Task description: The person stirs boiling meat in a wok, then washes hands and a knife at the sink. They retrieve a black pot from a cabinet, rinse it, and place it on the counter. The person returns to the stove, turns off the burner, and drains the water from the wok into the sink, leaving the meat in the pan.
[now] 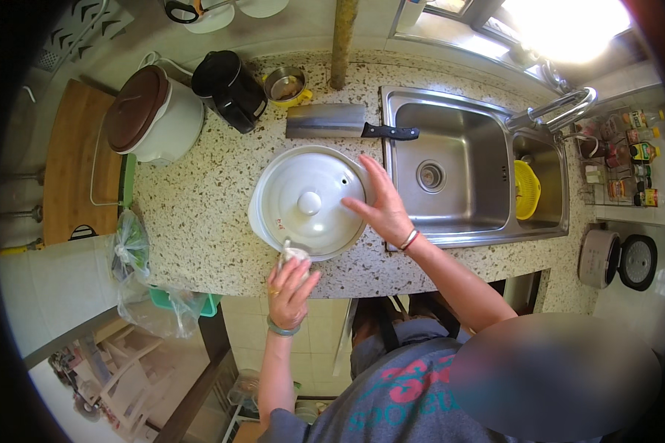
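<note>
A white lidded casserole pot (pixel 267 193) stands on the speckled counter, its lid (pixel 307 236) topped by a round knob and pierced by a small hole. At the pot's near rim my left hand (pixel 290 292) has a small crumpled, whitish cloth-like thing (pixel 295 255) at its fingers; its exact kind is unclear. My right hand (pixel 384 207) is spread at the right side of the pot, thumb over the lid and fingers along the rim, holding nothing. Whether it touches the pot, I cannot tell. Behind the pot lies a cleaver (pixel 325 122), its black handle reaching over the sink's edge.
To the right is a steel sink (pixel 451 184) with a yellow strainer (pixel 527 190) in its smaller basin. A rice cooker (pixel 176 122), a black kettle (pixel 229 88) and a small metal cup (pixel 284 85) line the back left. Plastic bags (pixel 134 247) hang at the left edge.
</note>
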The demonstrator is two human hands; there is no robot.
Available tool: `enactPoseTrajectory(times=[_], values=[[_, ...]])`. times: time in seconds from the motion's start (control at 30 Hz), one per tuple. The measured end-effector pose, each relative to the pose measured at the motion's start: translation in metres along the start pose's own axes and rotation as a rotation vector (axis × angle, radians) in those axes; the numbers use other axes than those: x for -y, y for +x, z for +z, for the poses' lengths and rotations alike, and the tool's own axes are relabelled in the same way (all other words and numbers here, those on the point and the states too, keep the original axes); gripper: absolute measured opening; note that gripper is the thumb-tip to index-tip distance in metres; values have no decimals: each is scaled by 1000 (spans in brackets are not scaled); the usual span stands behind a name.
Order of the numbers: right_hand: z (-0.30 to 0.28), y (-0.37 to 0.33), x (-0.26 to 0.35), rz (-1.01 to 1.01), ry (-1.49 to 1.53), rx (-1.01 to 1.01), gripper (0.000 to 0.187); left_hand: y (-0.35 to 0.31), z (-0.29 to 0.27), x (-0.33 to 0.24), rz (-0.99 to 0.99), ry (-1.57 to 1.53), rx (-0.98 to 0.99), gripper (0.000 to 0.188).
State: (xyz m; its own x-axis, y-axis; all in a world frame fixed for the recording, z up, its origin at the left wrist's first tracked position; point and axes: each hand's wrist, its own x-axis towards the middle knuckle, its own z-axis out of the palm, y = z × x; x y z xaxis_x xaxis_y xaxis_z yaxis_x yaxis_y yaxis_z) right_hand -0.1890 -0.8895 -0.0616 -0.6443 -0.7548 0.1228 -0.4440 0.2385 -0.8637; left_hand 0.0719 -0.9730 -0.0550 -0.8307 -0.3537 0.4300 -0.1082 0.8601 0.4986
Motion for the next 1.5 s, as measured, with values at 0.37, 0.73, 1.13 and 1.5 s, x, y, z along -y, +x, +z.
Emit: enactPoseTrajectory(times=[0.37,0.73,1.13,1.5], values=[[-10,-14,-22,596,504,97,42,20,3,69,-778,-201,-416,37],[4,-7,-18,495,229,-80,25,51,31,57,-1058,-1220,-507,37],[-166,-153,35,396,440,-463,24,101,22,-140,-906,-1168,-318,51],[-249,-483,10,684,408,-1139,22,-1,146,-351,-975,-1398,530,38]])
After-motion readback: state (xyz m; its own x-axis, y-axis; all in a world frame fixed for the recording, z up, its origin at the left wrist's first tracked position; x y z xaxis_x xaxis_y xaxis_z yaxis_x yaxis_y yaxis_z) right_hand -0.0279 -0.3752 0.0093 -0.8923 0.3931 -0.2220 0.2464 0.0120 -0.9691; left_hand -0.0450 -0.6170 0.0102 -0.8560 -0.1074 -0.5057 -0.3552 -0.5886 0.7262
